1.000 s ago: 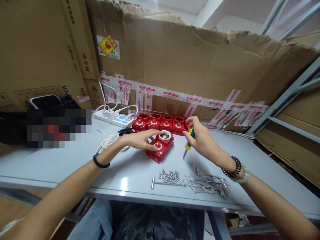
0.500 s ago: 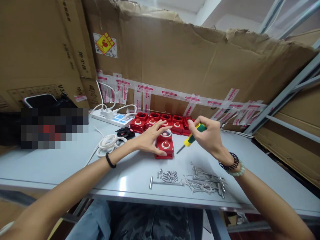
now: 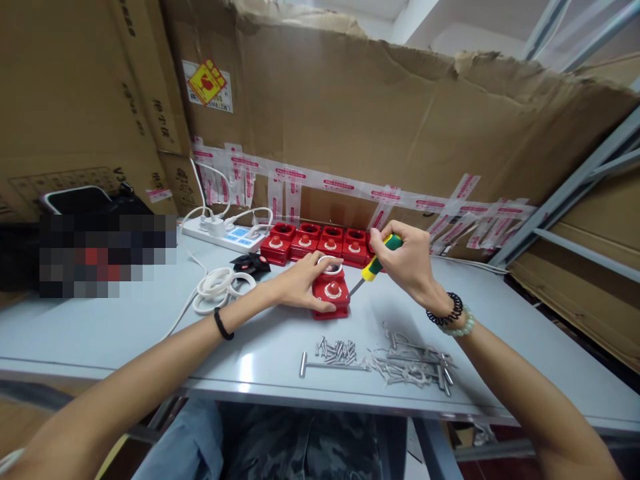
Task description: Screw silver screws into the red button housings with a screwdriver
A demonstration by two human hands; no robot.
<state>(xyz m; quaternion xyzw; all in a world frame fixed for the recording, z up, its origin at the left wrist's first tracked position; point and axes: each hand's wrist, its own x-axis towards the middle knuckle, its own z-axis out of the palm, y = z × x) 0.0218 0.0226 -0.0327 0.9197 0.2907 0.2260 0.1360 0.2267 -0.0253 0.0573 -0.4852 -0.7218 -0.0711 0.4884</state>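
A red alarm box with a small red dome and a white ring lies on the table in front of me. My left hand grips it from the left, thumb along the front and fingers over the back by the ring. My right hand is closed round a green and yellow screwdriver. Its shaft slants down to the left, and the tip is at the box's right edge, near a corner screw. Whether the tip sits in the screw is too small to tell.
Several similar red boxes stand in a row behind. Loose screws and metal T-shaped rods lie near the front edge. To the left are a coiled white cable, a black packet and a power strip. Cardboard walls the back.
My left hand has closed onto the red alarm box. My right hand has moved left, bringing the screwdriver tip from beside the box to its right edge.
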